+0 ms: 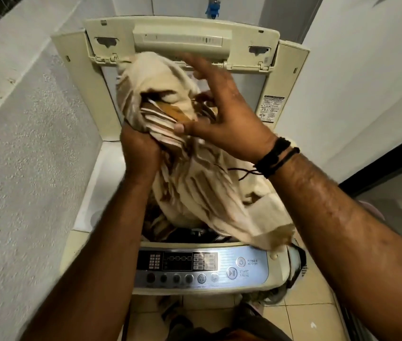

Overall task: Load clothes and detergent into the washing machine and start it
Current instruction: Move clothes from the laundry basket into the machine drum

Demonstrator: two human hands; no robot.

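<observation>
Gripping bunched cream cloth (202, 183), left hand (139, 153)

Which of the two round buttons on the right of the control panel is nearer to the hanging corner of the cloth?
The POWER button, the upper one. It sits just below the cream cloth corner; START/PAUSE lies lower and further left.

A cream, brown-striped cloth (195, 183) hangs bunched above the open top-loading washing machine (202, 269), its lower end draped over the front rim.
</observation>
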